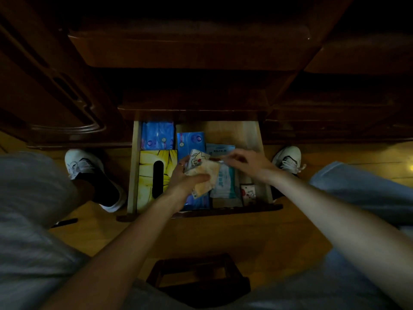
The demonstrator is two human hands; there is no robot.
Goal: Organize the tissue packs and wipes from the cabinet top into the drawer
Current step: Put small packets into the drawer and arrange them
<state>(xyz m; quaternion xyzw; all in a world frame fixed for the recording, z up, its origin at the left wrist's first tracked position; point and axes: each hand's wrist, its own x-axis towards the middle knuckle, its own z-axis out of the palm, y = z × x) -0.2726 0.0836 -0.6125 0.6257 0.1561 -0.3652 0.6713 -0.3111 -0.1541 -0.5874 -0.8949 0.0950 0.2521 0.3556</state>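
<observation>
I sit low in front of the open drawer (259, 139), knees spread to either side and my white shoes on the wooden floor (201, 238) flanking it. My left hand (185, 177) is closed around a small stack of pocket tissue packs (202, 168): the thumb presses across a pale yellowish one, and the top pack, white with a red and black cartoon print, tilts up above my fingers. I hold this stack over the middle of the drawer. My right hand (248, 163) reaches in from the right with its fingers pinched together at the upper right corner of the stack; whether it grips the top pack's edge or only touches it, I cannot tell.

Inside the drawer, a yellow tissue box (154, 173) with a dark oval slot lies along the left wall. Behind it sits a blue tissue pack (157, 135), and just to its right a second blue pack (190, 140) runs toward the front, mostly under my left hand. A white and teal wipes packet (225, 182) lies right of that, partly beneath my right hand. Near the front right corner rests one more small white pack with a red print (248, 191), apart from the wipes. The dark cabinet front (178, 50) rises above the drawer.
</observation>
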